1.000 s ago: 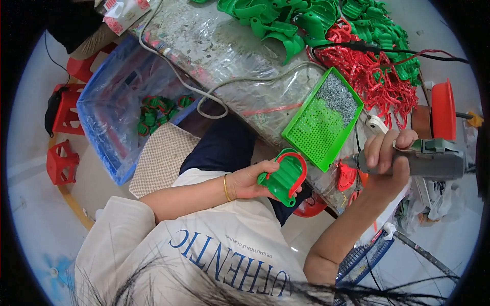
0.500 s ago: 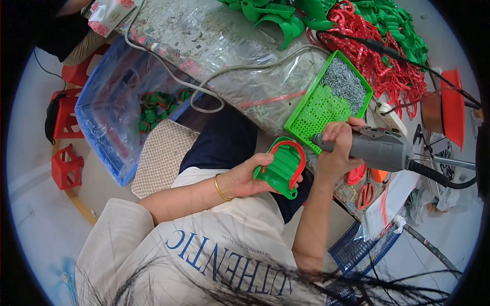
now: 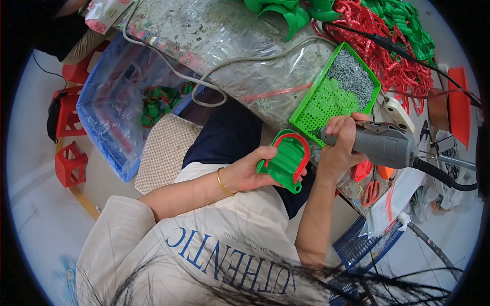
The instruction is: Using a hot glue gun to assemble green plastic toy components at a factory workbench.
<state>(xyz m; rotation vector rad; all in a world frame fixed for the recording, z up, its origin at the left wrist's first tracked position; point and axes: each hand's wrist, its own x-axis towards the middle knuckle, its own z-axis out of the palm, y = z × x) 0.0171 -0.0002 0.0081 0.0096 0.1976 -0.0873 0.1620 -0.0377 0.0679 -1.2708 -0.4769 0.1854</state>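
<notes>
Grey, mottled table [image 3: 168, 28], the largest thing seen, ran from the upper left toward the right of the frame. Blue bin [image 3: 102, 131], lined with clear film, stood at left; a few green-and-red pieces [image 3: 152, 106] lay in it. Red pile [image 3: 380, 48] at upper right, beside green parts [image 3: 286, 15] at the top edge.

Green tray [image 3: 324, 115]: right of centre, tilted in view, perforated floor partly bare.

Driver [image 3: 380, 145]: grey, right of centre, gripped by the right hand [image 3: 339, 148], fingers wrapped round its front end. Change: one second earlier it was farther right, nose clear of the tray; now the nose was at the tray's lower corner. Touching or just above, could not tell. Over the last half second, hardly any shift.

Green piece [image 3: 286, 160]: just right of centre, below the tray. Left hand [image 3: 252, 171] pinched it, thumb on the near edge, other fingers mostly hidden beneath. Little moved over the second. Red band [image 3: 308, 153] arched along its rim.

Small metal bits [image 3: 352, 74], probably screws: heaped in the tray's upper end, apart from the nose.

Judgement: the shift brought tool, tray and piece close together; driver and piece remained apart, so no fastening appeared under way.
</notes>
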